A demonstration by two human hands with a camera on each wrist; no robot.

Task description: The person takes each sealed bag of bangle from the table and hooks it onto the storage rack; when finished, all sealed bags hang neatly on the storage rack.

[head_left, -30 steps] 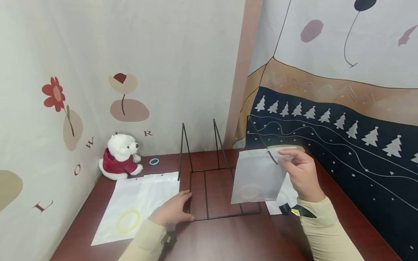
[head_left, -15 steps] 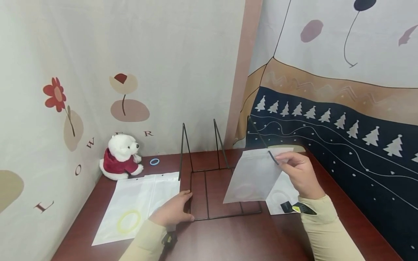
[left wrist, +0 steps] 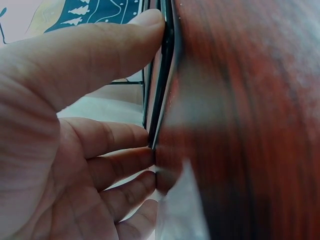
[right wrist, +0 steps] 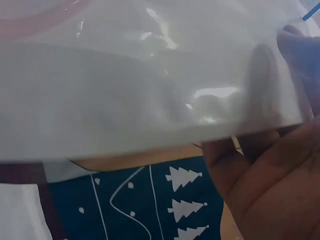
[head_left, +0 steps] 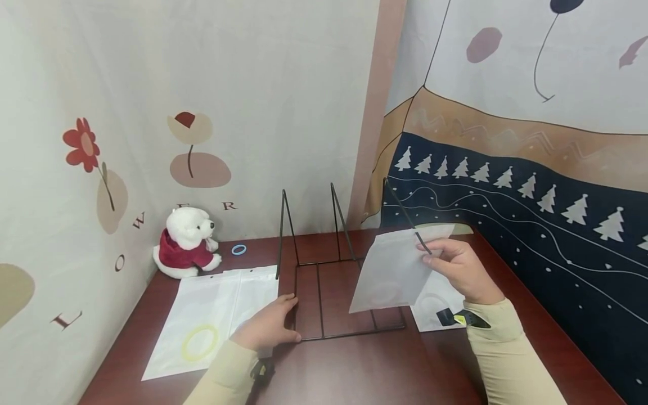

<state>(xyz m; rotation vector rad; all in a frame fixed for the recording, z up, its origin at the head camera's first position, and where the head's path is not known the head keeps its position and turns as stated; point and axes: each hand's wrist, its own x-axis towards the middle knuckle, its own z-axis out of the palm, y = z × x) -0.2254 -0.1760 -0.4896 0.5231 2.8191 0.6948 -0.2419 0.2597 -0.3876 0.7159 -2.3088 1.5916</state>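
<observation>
A black wire display rack [head_left: 320, 301] stands on the table with arms slanting down toward the front. In the head view, my left hand [head_left: 270, 326] rests at its left front corner; thumb and fingertips touch the base wire [left wrist: 167, 60] in the left wrist view. My right hand [head_left: 463, 270] pinches a frosted plastic bag [head_left: 392, 267] near its upper right edge, beside the tip of the right arm. That arm passes through the bag's top, and the bag hangs tilted. Through the plastic [right wrist: 125, 100], a pinkish ring shows faintly in the right wrist view.
On the left lie white bags [head_left: 202, 309], one with a yellow ring [head_left: 199, 342]. Another white bag [head_left: 437, 306] lies under my right hand. A white plush bear [head_left: 187, 242] in red and a blue ring [head_left: 239, 250] sit at the back, near the curtain [head_left: 283, 112].
My right hand has shifted slightly left, to the arm's tip. The bag has tilted, its lower edge swinging left, and the arm now goes through its top. The left hand stays put.
</observation>
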